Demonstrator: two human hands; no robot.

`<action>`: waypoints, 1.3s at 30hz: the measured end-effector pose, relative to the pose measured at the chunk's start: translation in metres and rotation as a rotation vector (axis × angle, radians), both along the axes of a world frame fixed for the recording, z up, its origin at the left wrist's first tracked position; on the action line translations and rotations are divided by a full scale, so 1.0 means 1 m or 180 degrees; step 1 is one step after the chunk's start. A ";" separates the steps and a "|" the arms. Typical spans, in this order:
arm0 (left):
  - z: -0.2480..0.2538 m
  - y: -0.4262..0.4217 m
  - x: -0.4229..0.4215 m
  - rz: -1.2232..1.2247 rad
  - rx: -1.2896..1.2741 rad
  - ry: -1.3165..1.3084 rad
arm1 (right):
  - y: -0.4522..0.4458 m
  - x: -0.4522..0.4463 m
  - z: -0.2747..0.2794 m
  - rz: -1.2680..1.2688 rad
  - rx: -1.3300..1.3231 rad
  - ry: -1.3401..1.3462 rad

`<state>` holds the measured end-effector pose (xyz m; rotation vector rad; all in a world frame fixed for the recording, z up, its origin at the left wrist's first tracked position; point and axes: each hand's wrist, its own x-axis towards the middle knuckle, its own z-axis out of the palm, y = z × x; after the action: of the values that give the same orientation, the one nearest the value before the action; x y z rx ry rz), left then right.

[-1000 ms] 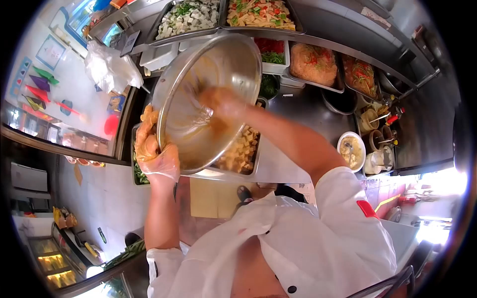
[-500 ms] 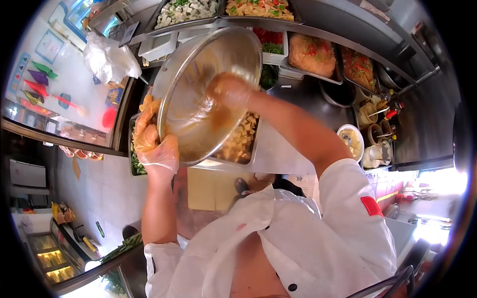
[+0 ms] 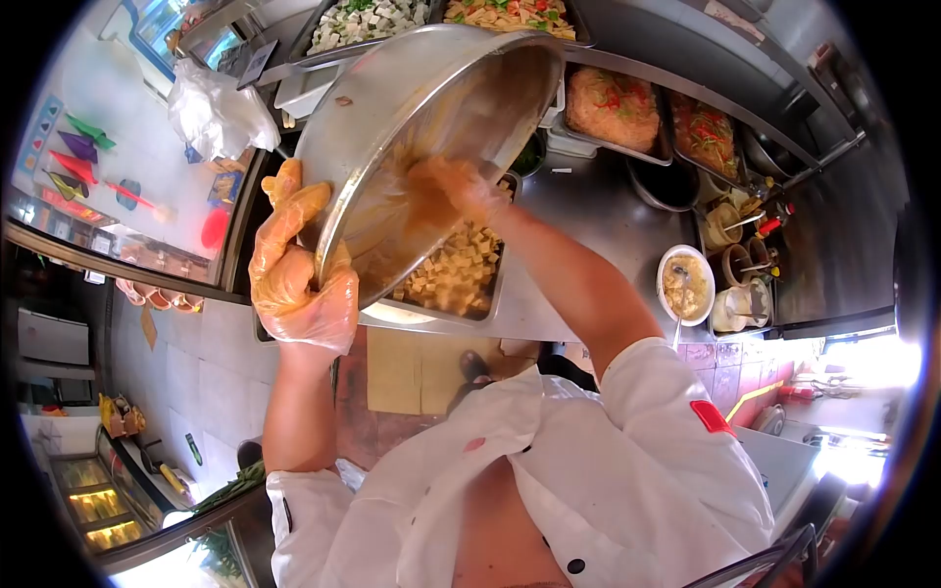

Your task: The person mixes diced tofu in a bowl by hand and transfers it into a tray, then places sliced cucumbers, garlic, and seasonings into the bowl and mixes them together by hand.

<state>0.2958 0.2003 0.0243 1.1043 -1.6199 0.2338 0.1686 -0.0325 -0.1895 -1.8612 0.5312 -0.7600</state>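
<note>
A large steel mixing bowl (image 3: 377, 113) is tipped steeply on its side, its inner wall smeared with brown sauce. My left hand (image 3: 302, 274), in a clear plastic glove stained orange, grips the bowl's near-left rim. Inside the mouth of the bowl, my right hand (image 3: 456, 191) is at the wall; motion blurs its fingers. Below the bowl's lower edge, a metal tray (image 3: 503, 284) holds brown cubes that look like tofu (image 3: 456, 274). The bowl hides the tray's left part.
Trays of white cubes (image 3: 368, 24), sliced food (image 3: 510, 14) and a pinkish dish (image 3: 615, 106) line the back. On the right are a dark pot (image 3: 667, 183), a white bowl of food with a spoon (image 3: 685, 286) and seasoning containers (image 3: 723, 223). A plastic bag (image 3: 216, 113) hangs at left.
The bowl has tipped further, its far side swinging right and up. More brown cubes show beneath it. My left hand has shifted slightly left; my right hand stays inside the bowl.
</note>
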 end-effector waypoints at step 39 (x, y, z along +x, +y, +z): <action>-0.093 0.062 0.031 0.0459 -0.0262 0.1631 | -0.003 -0.009 0.009 -0.0698 0.4089 -0.1542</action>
<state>0.3272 0.2624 -0.0689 1.1096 -1.0695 0.0979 0.1600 -0.0356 -0.1806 -0.4202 0.6720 -0.7026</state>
